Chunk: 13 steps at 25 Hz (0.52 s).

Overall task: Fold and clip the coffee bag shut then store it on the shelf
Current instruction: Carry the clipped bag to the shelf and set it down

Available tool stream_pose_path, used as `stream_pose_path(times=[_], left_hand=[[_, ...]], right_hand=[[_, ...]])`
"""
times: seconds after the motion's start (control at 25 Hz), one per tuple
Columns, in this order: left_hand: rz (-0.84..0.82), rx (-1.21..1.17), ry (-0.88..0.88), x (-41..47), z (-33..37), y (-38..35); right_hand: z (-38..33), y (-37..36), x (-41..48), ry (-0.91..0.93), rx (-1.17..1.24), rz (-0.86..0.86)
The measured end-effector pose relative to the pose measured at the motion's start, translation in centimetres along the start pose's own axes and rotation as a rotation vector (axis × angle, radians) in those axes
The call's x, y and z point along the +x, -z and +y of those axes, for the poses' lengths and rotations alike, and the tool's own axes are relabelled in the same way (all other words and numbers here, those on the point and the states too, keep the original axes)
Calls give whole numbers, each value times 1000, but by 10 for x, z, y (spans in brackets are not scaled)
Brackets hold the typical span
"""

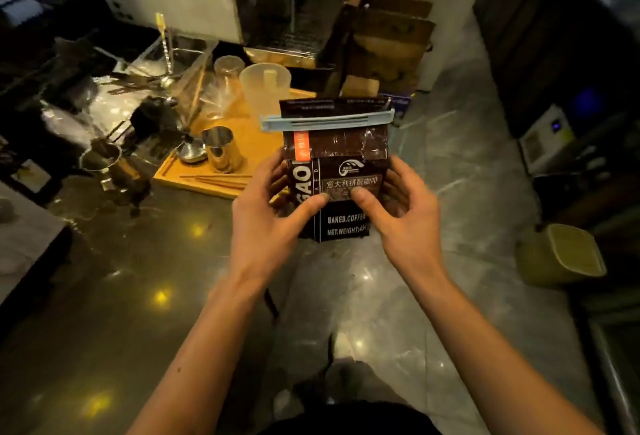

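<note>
1. The coffee bag (pixel 334 171) is held upright in mid-air, to the right of the wooden tray (pixel 207 176) on the dark counter (pixel 121 279), past the counter's edge and over the floor. It rests on nothing.
2. The left hand (pixel 270 216) wraps the bag's left side, thumb pressed on the front label and fingers behind. The right hand (pixel 398 213) mirrors it on the right side. Both hold firmly; the paired grip appears meant to keep the bag level and its label readable.
3. A pale blue clip (pixel 327 121) runs across the bag's full width near the top, with a short strip of bag standing above it. The panel below it is creased. Judgement: folding and clipping appear done.
4. Whether the clip is fully latched cannot be told.
5. On the tray, left of the bag, stand a steel pitcher (pixel 221 149) and a plastic measuring jug (pixel 265 86), well apart from the bag and no hindrance.
6. No shelf can be made out. Judgement: storing remains; the two-handed hold suits carrying.
</note>
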<state>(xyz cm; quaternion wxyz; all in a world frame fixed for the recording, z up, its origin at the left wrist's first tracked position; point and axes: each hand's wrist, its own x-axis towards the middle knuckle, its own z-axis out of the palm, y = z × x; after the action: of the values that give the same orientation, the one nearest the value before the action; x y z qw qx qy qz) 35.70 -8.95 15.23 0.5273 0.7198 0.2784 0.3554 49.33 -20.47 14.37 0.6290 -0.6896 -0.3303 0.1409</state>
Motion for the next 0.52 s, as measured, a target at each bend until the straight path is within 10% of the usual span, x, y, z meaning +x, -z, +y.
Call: stream_pose_path(times=[0.52], left_hand=[[-380, -33, -115, 63, 42, -226]], right_hand=[[28, 200, 38, -22, -63, 384]])
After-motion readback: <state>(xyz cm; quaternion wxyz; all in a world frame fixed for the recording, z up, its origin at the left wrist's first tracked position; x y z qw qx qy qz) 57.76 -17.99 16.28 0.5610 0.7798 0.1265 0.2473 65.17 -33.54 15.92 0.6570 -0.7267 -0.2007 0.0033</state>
